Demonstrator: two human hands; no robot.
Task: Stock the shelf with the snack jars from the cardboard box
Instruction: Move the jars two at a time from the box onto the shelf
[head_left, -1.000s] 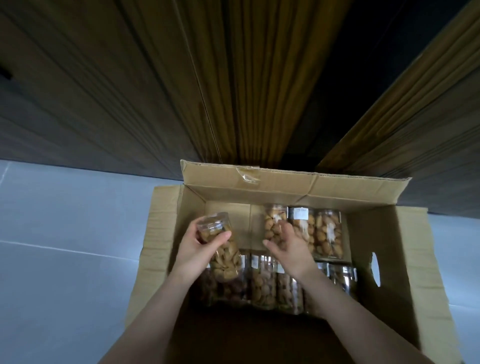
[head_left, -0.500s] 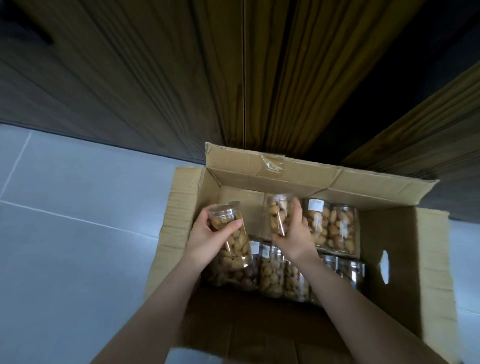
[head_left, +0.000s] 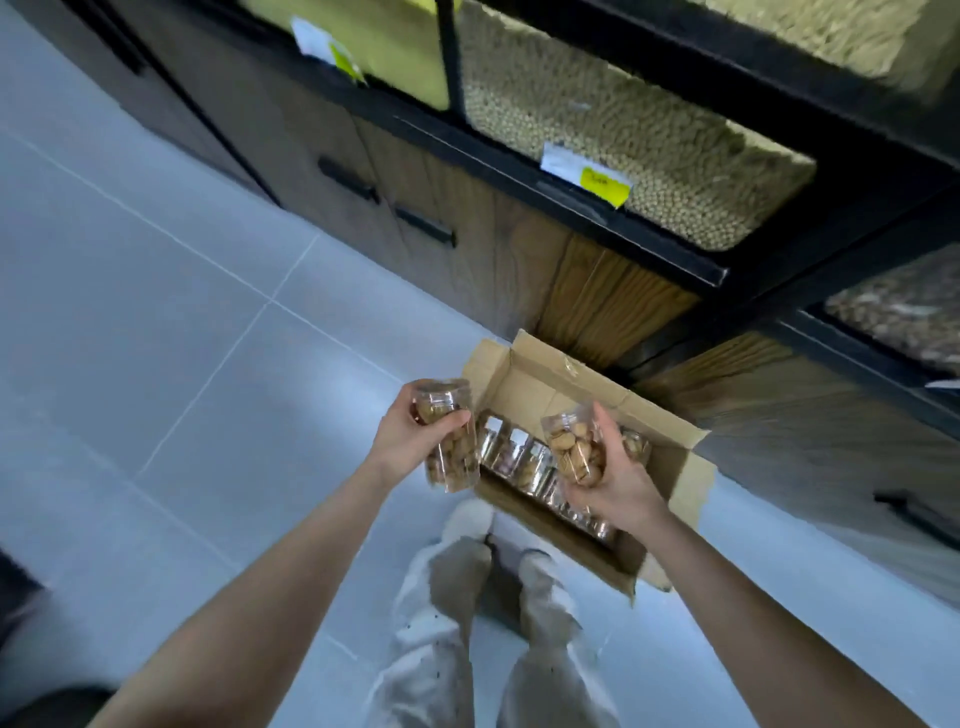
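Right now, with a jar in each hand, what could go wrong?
The left hand holds its jar near the lid end, so it might slip and fall on the tiled floor. The right hand cradles a tilted jar, which could slide out. The open cardboard box sits by the feet, an easy trip.

I have one view only, from the head camera: it looks steeply down from standing height past my hands (head_left: 519, 457) to the cardboard box (head_left: 680, 478) on the floor (head_left: 156, 364), shelf (head_left: 779, 249) close ahead.
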